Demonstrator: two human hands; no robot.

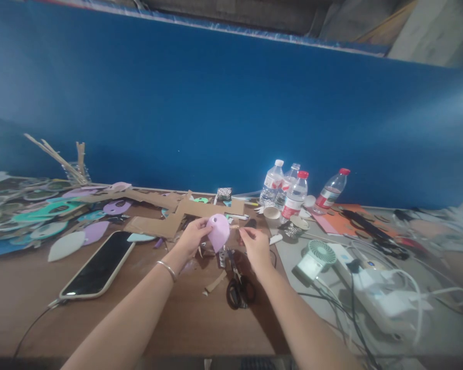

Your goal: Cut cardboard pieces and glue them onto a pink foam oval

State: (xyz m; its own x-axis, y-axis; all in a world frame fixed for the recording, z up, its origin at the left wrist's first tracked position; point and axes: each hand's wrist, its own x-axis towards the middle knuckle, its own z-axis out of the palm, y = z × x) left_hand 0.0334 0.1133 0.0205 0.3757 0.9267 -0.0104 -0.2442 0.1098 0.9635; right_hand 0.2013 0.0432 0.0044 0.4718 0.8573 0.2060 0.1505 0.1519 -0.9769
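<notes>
Between the thumb and fingers of my left hand [193,237] is a purple leaf-shaped cutout [219,232] with a small dark hole near its top, raised above the table. My right hand [255,247] is just right of the cutout, apart from it. Its thumb and fingertips are pinched together; whatever they hold is too small to make out. Below and between my hands, black-handled scissors [237,290] lie on the brown table [193,321]. A cardboard strip [216,281] rests left of the scissors.
Cut cardboard [158,224] lies behind my left hand. A phone [98,267] on a cable lies left, near many coloured cutouts [54,210]. Plastic bottles [295,198] stand at back right. A small fan [319,257] and a power strip [374,290] with cables occupy the right.
</notes>
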